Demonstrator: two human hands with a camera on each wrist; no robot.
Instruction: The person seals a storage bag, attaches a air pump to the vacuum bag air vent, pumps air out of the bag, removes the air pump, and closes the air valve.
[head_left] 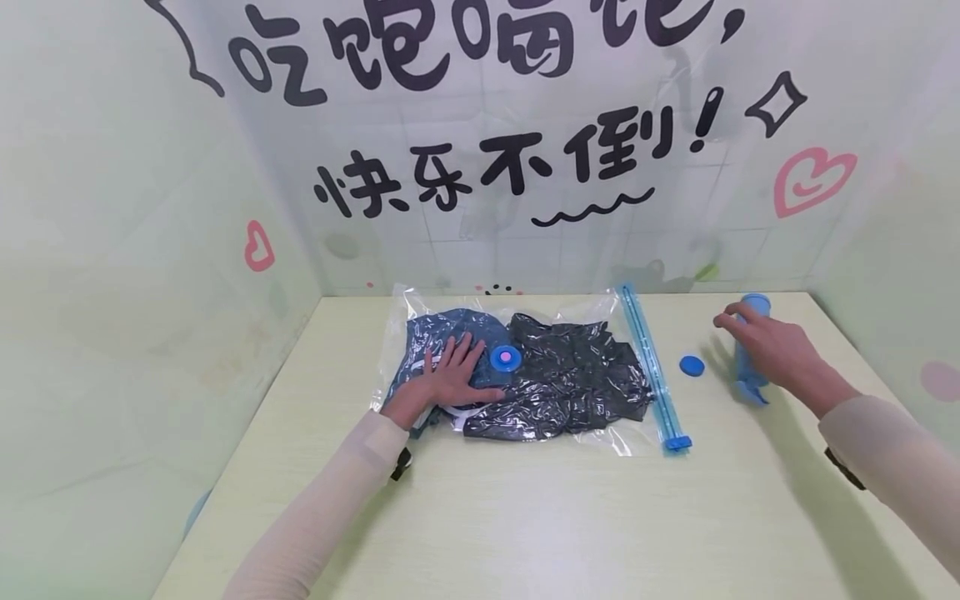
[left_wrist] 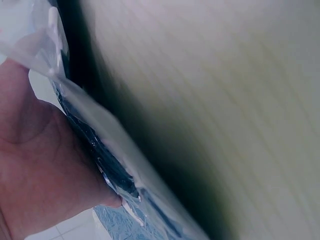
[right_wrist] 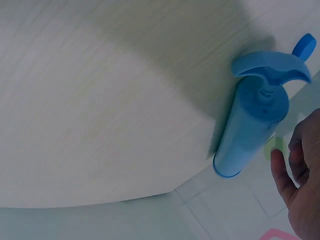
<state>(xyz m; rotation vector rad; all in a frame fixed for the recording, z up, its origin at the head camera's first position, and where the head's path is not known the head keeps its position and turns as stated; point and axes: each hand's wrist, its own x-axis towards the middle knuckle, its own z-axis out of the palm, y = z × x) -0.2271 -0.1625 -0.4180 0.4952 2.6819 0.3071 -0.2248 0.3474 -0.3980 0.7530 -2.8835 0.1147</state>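
Observation:
A clear vacuum storage bag (head_left: 622, 440) lies flat on the table, with a dark blue garment (head_left: 438, 329) and a black garment (head_left: 577, 367) inside. My left hand (head_left: 452, 382) rests on the bag's left half, fingers spread, beside the round blue valve (head_left: 506, 358) with its pink centre. In the left wrist view, the palm (left_wrist: 45, 170) is against the plastic. On the right, a blue hand pump (right_wrist: 245, 135) lies on its side, handle towards me. My right hand (head_left: 776, 350) hovers over it with loosely bent fingers; the right wrist view shows a gap between them.
A round blue cap (head_left: 692, 366) lies between the bag and the pump. The bag's blue zip strip (head_left: 647, 354) runs along its right edge, with a slider (head_left: 677, 443) at the near end. Behind the table (head_left: 525, 517) hangs a printed sheet (head_left: 450, 250).

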